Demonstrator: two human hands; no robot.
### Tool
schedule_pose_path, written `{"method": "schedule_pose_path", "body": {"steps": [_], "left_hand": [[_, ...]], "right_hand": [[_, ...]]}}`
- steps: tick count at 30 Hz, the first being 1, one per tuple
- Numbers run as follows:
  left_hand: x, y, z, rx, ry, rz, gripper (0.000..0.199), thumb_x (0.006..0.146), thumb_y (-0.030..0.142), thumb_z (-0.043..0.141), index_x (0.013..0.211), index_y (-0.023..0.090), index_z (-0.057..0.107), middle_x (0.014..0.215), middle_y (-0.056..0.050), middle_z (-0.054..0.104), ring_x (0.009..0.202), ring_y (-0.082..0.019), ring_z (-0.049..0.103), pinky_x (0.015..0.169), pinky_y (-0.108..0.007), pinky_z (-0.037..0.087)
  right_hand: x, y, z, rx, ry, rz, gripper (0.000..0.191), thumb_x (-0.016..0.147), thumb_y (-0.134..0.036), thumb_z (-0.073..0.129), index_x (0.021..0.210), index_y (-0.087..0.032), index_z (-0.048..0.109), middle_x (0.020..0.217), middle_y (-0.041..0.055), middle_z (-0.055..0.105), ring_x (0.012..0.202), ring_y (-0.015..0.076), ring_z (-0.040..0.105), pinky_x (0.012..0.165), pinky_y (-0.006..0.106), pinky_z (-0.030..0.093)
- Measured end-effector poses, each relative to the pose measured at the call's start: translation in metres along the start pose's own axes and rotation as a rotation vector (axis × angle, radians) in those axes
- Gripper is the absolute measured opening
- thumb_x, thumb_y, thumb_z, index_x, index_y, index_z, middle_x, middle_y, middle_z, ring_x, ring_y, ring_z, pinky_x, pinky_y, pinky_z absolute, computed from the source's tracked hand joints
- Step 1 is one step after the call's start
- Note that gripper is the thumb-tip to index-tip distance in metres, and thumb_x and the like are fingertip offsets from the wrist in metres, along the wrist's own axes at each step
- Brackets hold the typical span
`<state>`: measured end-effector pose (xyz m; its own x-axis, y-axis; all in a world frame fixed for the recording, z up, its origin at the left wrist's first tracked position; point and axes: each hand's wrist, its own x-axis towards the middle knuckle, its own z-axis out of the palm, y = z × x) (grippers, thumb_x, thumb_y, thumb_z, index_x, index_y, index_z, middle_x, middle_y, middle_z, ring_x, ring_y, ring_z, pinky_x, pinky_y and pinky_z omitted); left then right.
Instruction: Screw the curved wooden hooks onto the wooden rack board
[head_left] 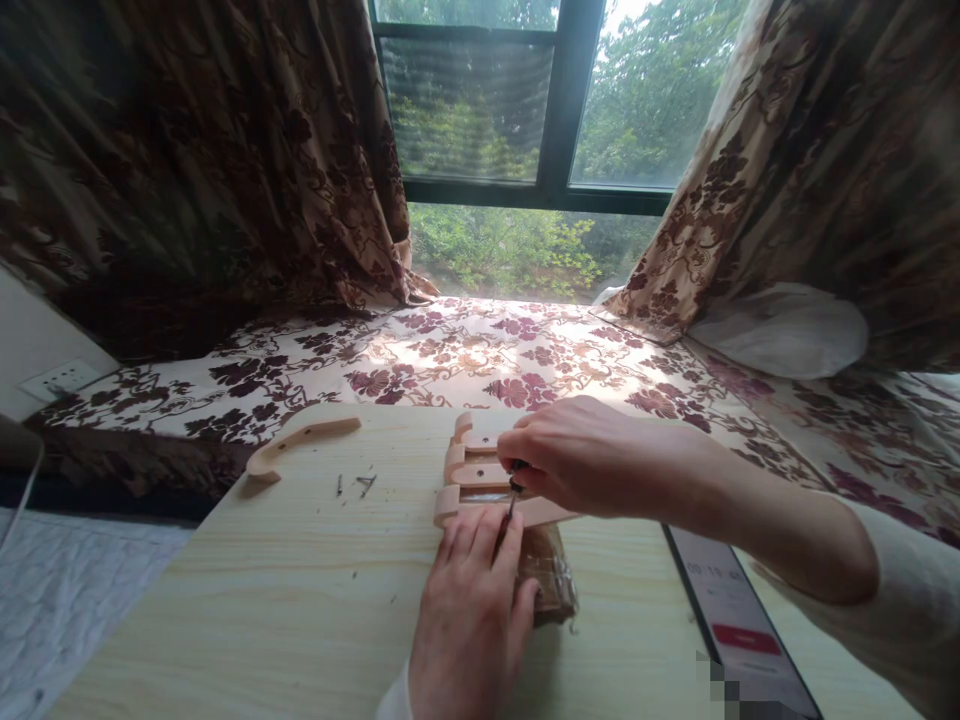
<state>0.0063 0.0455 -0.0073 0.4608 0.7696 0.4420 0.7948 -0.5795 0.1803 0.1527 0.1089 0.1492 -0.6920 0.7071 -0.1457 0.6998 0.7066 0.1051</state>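
Observation:
My right hand is closed around a small screwdriver with a dark handle. Its thin shaft points down between the fingers of my left hand. My left hand presses its fingertips on the nearest curved wooden piece and steadies it. Two similar pale pieces lie behind it in a row, with dark screw holes or heads in them. Under them sits a brown block wrapped in clear plastic, partly covered by my left hand. The screwdriver's tip is hidden by my fingers.
On the pale wooden table, a loose curved wooden piece lies at the back left, with several screws near it. A phone showing a timer lies under my right forearm. Beyond are a flowered cloth and a white plastic bag.

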Motion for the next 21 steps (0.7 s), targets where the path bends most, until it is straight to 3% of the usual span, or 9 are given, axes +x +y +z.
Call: {"method": "schedule_pose_path", "body": {"steps": [3,6,9,13,17,21], "left_hand": [[0.0000,-0.0003,-0.0004,-0.003,-0.006,0.001,0.048,0.079,0.018,0.053,0.126,0.012,0.049,0.126,-0.015,0.053,0.118,-0.029,0.048,0.098,-0.049,0.043],[0.0008,-0.0002,-0.0009,-0.004,-0.015,-0.007,0.046,0.080,0.019,0.053,0.126,0.013,0.050,0.126,-0.014,0.053,0.118,-0.029,0.048,0.098,-0.049,0.043],[0.0018,0.0001,-0.0011,-0.005,-0.023,-0.007,0.046,0.080,0.019,0.052,0.125,0.012,0.050,0.126,-0.015,0.053,0.118,-0.029,0.048,0.098,-0.049,0.043],[0.0023,0.0006,-0.0004,0.004,-0.016,0.005,0.046,0.081,0.018,0.051,0.126,0.010,0.050,0.125,-0.015,0.053,0.117,-0.030,0.048,0.097,-0.050,0.044],[0.0019,0.0009,-0.0002,0.007,-0.018,0.009,0.047,0.081,0.018,0.051,0.126,0.010,0.049,0.125,-0.015,0.053,0.117,-0.030,0.048,0.097,-0.050,0.044],[0.0017,0.0009,-0.0012,0.000,-0.019,0.007,0.047,0.081,0.018,0.052,0.127,0.010,0.049,0.126,-0.015,0.052,0.118,-0.030,0.047,0.097,-0.050,0.044]], "right_hand": [[-0.0009,0.0012,0.0008,-0.048,0.015,0.011,0.023,0.088,-0.021,0.046,0.073,-0.015,0.063,0.060,0.0031,0.060,0.049,0.0110,0.045,0.045,0.027,0.019],[-0.0019,0.0017,-0.0025,-0.043,0.030,-0.008,0.018,0.085,-0.020,0.048,0.077,-0.016,0.064,0.063,0.0034,0.063,0.050,0.0113,0.047,0.046,0.027,0.020],[-0.0015,-0.0007,-0.0067,-0.012,-0.022,-0.037,0.014,0.082,-0.017,0.051,0.080,-0.016,0.065,0.072,0.0044,0.066,0.059,0.0119,0.053,0.049,0.025,0.023],[0.0001,-0.0034,-0.0056,-0.019,-0.084,0.006,0.018,0.084,-0.016,0.049,0.076,-0.016,0.066,0.069,0.0045,0.065,0.058,0.0122,0.053,0.050,0.026,0.024],[-0.0002,-0.0011,-0.0007,-0.021,-0.059,0.077,0.022,0.084,-0.020,0.048,0.076,-0.017,0.068,0.062,0.0038,0.063,0.052,0.0123,0.049,0.047,0.027,0.023],[-0.0007,0.0018,0.0010,-0.033,-0.007,0.032,0.015,0.081,-0.021,0.052,0.080,-0.017,0.067,0.066,0.0039,0.065,0.053,0.0127,0.050,0.046,0.027,0.021]]}}
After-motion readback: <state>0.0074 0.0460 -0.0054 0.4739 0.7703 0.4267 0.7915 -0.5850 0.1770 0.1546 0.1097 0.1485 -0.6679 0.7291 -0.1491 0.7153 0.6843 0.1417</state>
